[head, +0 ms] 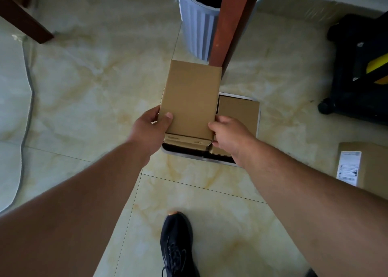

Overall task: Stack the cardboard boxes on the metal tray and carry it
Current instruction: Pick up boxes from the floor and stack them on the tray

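Your left hand point(152, 123) and right hand point(227, 132) both grip top cardboard box point(190, 98) above metal tray point(259, 117) on floor point(105, 77).

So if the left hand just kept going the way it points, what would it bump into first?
Probably the blue ribbed bin. The left hand, gripping the cardboard box, points up and to the right across the floor, though depth is hard to judge here.
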`<state>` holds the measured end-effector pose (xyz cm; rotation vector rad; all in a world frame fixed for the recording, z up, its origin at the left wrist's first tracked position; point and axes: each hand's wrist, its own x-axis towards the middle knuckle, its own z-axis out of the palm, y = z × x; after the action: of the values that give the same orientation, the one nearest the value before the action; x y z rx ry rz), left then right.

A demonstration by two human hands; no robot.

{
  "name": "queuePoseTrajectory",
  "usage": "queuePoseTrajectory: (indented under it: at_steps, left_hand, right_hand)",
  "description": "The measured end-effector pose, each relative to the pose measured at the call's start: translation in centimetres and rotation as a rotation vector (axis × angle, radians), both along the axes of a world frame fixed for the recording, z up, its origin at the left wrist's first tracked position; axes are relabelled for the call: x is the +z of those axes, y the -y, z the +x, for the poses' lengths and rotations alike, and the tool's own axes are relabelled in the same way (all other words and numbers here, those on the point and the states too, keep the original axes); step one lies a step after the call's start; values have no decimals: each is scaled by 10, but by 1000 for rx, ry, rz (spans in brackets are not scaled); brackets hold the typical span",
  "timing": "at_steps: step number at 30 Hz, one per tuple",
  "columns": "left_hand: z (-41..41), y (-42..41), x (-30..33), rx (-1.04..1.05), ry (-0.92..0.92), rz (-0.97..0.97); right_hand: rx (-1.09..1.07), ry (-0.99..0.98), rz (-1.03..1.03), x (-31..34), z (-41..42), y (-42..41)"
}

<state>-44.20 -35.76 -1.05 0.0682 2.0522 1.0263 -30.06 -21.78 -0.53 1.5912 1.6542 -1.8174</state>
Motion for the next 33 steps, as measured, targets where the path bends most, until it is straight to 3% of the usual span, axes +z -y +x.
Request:
queuePoseTrajectory:
  at_steps: [29, 33]
  left_hand:
    - [6, 9, -18, -104, -16, -165]
    - [14, 0, -3, -94, -131, -238]
  right_hand:
    - [63, 28, 28, -23, 10, 10]
    - [62, 11, 60, -13, 13, 8]
